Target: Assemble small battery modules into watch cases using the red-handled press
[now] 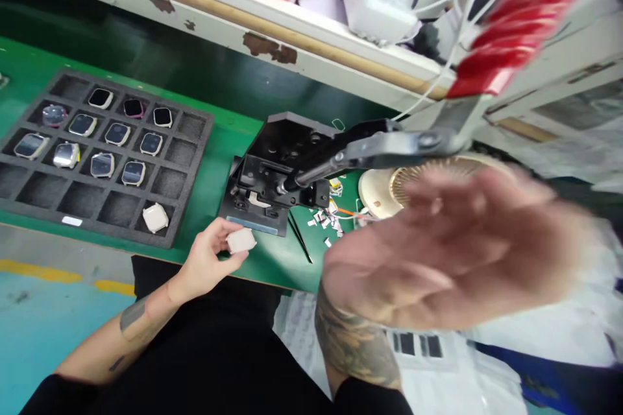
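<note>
A small pale watch case (242, 241) sits between the thumb and fingers of my left hand (209, 256), at the front edge of the bench. Just beyond it stands a black hand press (287, 175), its lever rising to a red-wrapped handle (516, 26). My right hand (448, 253) is raised close to the camera, below the lever and apart from the handle. Motion smears its fingers, but the bare palm shows, looks open and holds nothing. Black tweezers (300, 238) lie on the green mat to the right of the press.
A grey foam tray (195, 162) at the left holds several watches and one pale case (156, 218) in its near right corner. Small white pieces (331, 217) are scattered right of the press, near a cream fan (377, 193). A shelf edge (272, 32) runs behind.
</note>
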`<action>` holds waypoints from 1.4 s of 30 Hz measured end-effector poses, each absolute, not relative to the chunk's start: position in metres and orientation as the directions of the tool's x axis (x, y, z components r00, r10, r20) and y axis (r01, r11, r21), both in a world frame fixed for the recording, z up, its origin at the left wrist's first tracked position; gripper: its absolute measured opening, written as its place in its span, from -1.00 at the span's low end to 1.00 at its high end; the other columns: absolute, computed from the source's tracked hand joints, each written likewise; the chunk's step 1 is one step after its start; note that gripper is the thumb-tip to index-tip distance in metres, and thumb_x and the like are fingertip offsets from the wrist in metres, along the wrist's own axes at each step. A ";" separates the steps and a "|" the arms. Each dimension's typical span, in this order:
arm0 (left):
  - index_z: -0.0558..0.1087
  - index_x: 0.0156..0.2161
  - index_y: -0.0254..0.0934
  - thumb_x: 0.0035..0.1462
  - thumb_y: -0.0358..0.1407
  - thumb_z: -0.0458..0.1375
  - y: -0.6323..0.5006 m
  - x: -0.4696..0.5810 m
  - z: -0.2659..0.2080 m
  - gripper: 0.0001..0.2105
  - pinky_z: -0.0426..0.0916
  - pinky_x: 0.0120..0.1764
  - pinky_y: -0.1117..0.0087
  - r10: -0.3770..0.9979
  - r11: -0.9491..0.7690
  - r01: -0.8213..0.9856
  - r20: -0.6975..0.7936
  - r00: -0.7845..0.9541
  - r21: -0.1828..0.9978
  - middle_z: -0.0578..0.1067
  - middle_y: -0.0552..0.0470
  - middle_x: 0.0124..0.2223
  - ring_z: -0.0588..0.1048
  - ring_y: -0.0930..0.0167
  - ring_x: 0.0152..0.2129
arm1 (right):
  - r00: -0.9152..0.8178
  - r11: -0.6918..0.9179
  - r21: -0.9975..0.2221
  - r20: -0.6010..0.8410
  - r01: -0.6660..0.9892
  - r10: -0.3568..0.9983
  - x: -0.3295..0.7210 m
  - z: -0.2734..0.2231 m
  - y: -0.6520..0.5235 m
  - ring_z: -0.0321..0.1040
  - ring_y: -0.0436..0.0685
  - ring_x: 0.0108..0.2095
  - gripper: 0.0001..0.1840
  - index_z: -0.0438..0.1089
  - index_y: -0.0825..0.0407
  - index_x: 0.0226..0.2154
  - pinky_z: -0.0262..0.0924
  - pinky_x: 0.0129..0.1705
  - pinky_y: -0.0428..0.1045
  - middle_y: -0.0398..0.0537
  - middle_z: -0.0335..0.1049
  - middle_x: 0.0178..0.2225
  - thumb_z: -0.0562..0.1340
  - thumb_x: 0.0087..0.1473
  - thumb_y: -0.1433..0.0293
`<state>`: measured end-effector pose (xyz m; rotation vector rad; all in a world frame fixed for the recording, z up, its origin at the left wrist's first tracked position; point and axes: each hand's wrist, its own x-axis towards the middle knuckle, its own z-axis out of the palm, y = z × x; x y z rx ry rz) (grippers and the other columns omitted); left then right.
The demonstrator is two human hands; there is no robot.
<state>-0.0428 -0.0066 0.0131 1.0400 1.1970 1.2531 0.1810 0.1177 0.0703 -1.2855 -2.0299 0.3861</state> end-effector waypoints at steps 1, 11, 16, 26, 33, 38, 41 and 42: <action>0.58 0.08 -0.26 0.26 -0.35 0.41 -0.007 -0.047 0.018 -0.70 0.60 -0.13 0.37 0.998 0.030 -0.061 -0.034 -0.060 0.998 0.69 -0.14 -0.01 0.69 0.31 -0.15 | -0.298 0.477 -0.551 0.387 0.684 0.873 0.172 0.065 0.112 0.48 0.45 0.27 -0.67 0.49 -0.15 0.20 0.50 0.25 0.49 0.11 0.51 0.18 0.21 0.47 0.21; 0.55 0.26 -0.19 0.38 -0.40 0.33 0.004 -0.071 0.026 -0.61 0.57 -0.14 0.36 0.926 -0.336 0.446 0.377 -0.003 0.829 0.57 -0.04 -0.04 0.55 0.43 -0.33 | -0.469 0.543 -0.363 0.277 0.757 0.839 0.127 0.007 0.092 0.48 0.39 0.16 -0.49 0.50 0.05 0.24 0.40 0.31 0.39 0.24 0.57 0.10 0.05 0.39 0.57; 0.52 0.32 -0.20 0.46 -0.31 0.27 0.014 -0.065 0.030 -0.62 0.61 0.07 0.21 0.914 -0.337 0.618 0.403 0.034 0.710 0.55 -0.20 0.14 0.65 0.23 -0.01 | -0.288 0.423 -0.633 0.310 0.649 0.906 0.136 0.015 0.078 0.52 0.30 0.17 -0.60 0.52 -0.01 0.20 0.48 0.25 0.25 0.16 0.58 0.11 0.08 0.49 0.46; 0.69 0.02 -0.20 0.50 -0.42 0.10 0.079 -0.028 0.047 -0.72 0.50 -0.24 0.31 0.977 -0.197 0.925 -0.013 0.213 0.325 0.62 -0.16 -0.15 0.69 0.21 -0.24 | -0.095 0.276 -0.813 0.266 0.512 0.959 0.188 0.038 0.038 0.60 0.28 0.14 -0.58 0.52 -0.09 0.28 0.53 0.21 0.23 0.11 0.60 0.19 0.32 0.42 0.31; 0.58 0.22 -0.25 0.53 -0.35 0.06 0.068 -0.035 0.058 -0.68 0.49 -0.30 0.24 0.974 -0.209 0.941 -0.035 0.226 0.265 0.64 -0.24 0.12 0.72 0.15 -0.21 | -0.159 0.374 -0.847 0.339 0.378 0.927 0.190 0.058 0.041 0.62 0.23 0.01 -0.57 0.55 -0.15 0.25 0.59 0.02 0.13 0.06 0.64 0.13 0.40 0.36 0.36; 0.58 0.25 -0.17 0.55 -0.30 0.07 0.050 -0.037 0.055 -0.67 0.54 -0.25 0.31 0.986 -0.167 0.687 0.131 0.106 0.707 0.62 -0.17 0.25 0.70 0.31 -0.28 | -0.236 0.453 -0.840 0.395 0.299 0.888 0.185 0.064 0.046 0.59 0.29 0.15 -0.49 0.52 -0.16 0.28 0.54 0.18 0.22 0.07 0.63 0.18 0.44 0.32 0.41; 0.53 0.32 -0.19 0.57 -0.19 0.10 0.036 -0.034 0.057 -0.64 0.53 -0.30 0.37 0.992 -0.097 0.164 0.082 0.099 0.982 0.72 -0.06 -0.07 0.61 0.43 -0.48 | -0.305 0.516 -0.808 0.434 0.284 0.848 0.182 0.062 0.046 0.56 0.31 0.20 -0.47 0.50 -0.16 0.30 0.52 0.22 0.27 0.08 0.61 0.20 0.43 0.33 0.40; 0.52 0.33 -0.22 0.56 -0.17 0.14 0.032 -0.033 0.057 -0.62 0.53 -0.33 0.38 0.992 -0.047 0.027 0.044 0.121 0.999 0.72 -0.02 -0.18 0.60 0.43 -0.50 | -0.330 0.534 -0.798 0.442 0.280 0.834 0.181 0.062 0.046 0.57 0.31 0.19 -0.48 0.49 -0.16 0.31 0.53 0.21 0.27 0.07 0.62 0.19 0.42 0.35 0.39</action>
